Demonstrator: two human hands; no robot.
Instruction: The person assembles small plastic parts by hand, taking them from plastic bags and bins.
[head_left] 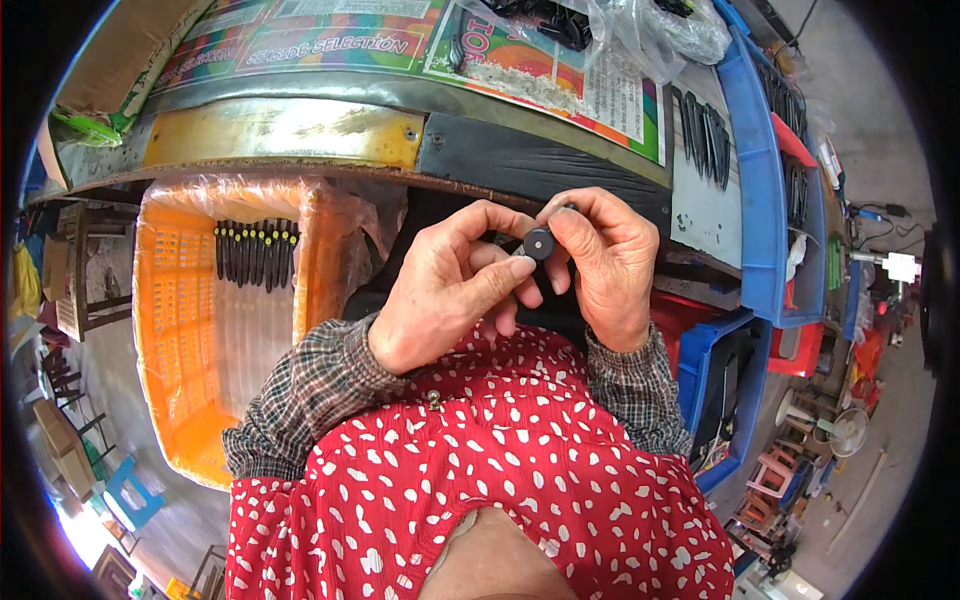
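Close to the table's edge, both hands meet around a small black part with a round, disc-like end that has a pale dot at its centre. My left hand is closed, its thumb and fingers pinching the disc end. From the other side my right hand is closed too, thumb and forefinger pressed together, with a dark bit of the part showing between their tips. The fingers cover the rest of its length, so its exact kind cannot be made out.
To the left stands an orange plastic basket lined with clear film, holding a row of black pieces with yellow-green ends. More slim black pieces lie on the table's right. Blue trays and clear bags sit beyond.
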